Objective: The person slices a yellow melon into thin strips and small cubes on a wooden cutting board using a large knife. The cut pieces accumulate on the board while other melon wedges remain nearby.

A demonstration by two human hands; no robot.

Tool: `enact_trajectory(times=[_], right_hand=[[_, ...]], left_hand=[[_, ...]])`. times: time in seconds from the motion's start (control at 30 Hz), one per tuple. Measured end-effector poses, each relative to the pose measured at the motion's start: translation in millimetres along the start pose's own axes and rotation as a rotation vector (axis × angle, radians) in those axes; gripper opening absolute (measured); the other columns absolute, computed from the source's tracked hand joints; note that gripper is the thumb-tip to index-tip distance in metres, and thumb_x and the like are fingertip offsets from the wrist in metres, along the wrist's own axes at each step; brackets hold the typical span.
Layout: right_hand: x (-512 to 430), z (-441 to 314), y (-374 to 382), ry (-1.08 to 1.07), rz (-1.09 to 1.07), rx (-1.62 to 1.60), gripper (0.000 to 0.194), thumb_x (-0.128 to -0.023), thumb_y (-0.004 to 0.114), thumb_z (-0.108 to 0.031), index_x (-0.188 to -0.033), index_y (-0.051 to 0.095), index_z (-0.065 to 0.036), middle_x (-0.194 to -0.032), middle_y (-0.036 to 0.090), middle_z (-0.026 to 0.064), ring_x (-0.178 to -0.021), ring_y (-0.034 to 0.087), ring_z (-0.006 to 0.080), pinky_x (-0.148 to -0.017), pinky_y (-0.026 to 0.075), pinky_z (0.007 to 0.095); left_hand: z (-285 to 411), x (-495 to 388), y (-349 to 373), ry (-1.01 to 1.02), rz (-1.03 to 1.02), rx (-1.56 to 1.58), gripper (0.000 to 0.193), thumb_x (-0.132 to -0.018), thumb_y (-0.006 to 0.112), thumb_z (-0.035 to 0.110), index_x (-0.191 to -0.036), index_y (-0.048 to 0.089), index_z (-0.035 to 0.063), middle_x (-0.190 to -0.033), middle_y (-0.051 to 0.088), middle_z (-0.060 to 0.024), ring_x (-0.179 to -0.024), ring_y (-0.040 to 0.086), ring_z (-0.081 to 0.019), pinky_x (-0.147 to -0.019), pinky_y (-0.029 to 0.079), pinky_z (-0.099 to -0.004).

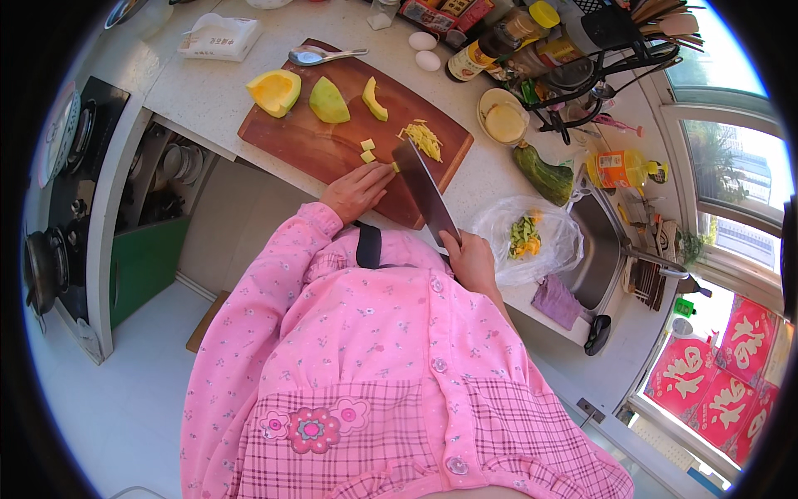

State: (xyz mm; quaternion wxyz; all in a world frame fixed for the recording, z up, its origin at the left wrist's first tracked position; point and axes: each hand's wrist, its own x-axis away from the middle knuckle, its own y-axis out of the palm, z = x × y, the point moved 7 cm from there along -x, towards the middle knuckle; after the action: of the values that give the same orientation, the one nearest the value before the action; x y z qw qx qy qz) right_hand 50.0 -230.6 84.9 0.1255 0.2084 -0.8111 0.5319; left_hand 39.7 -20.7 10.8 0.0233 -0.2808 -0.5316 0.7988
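My right hand [472, 262] grips the handle of a Chinese cleaver [427, 190], its blade over the right part of a wooden cutting board [280, 138]. My left hand [358, 190] lies on the board with its fingertips on a small squash piece [395, 166], right beside the blade. Two cut squash chunks [368, 150] sit just beyond those fingers. Thin squash strips [424, 140] are heaped on the far side of the blade. Farther back rest a large hollowed squash piece [274, 93], a green-skinned wedge [329, 101] and a slim slice [375, 100].
A metal spoon [327, 56] lies on the board's far edge. Two eggs [425, 51], a sauce bottle [474, 59] and a bowl [502, 117] stand behind. Rightward are a whole green squash [543, 174], a plastic bag of peelings [525, 240] and the sink [592, 262].
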Motion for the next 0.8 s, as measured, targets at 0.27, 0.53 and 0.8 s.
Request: enact_trajectory(times=[0.27,0.53,0.8], right_hand=[[-1.4,-10.0,-6.5,0.000,-0.021,0.103,0.038,-0.095,0.055,-0.037,-0.090,0.071,-0.003,-0.084,0.068,0.0234,-0.084,0.065,0.0427,-0.075,0.050,0.0507],[-12.7,10.1,15.4,0.002,-0.014,-0.134,0.037,-0.095,0.055,-0.036,-0.088,0.071,-0.003,-0.081,0.067,0.0234,-0.081,0.065,0.0417,-0.073,0.049,0.0501],[-1.5,-4.7,0.5,-0.022,0.032,-0.020,0.037,-0.095,0.055,-0.036,-0.088,0.071,-0.003,-0.082,0.068,0.0228,-0.082,0.065,0.0424,-0.073,0.049,0.0500]], left_hand=[[-1.4,1.8,2.7,-0.013,0.003,0.026,0.043,-0.089,0.062,0.013,-0.131,0.057,0.0033,-0.134,0.053,-0.0085,-0.123,0.051,-0.0222,-0.106,0.042,-0.0324],[-1.1,2.8,2.2,-0.021,-0.003,0.034,0.046,-0.087,0.063,0.013,-0.131,0.056,0.0025,-0.136,0.051,-0.0088,-0.124,0.050,-0.0222,-0.107,0.042,-0.0330],[-2.6,5.2,4.5,-0.016,-0.010,0.021,0.045,-0.087,0.062,0.013,-0.131,0.056,0.0029,-0.133,0.052,-0.0089,-0.125,0.049,-0.0224,-0.108,0.040,-0.0330]])
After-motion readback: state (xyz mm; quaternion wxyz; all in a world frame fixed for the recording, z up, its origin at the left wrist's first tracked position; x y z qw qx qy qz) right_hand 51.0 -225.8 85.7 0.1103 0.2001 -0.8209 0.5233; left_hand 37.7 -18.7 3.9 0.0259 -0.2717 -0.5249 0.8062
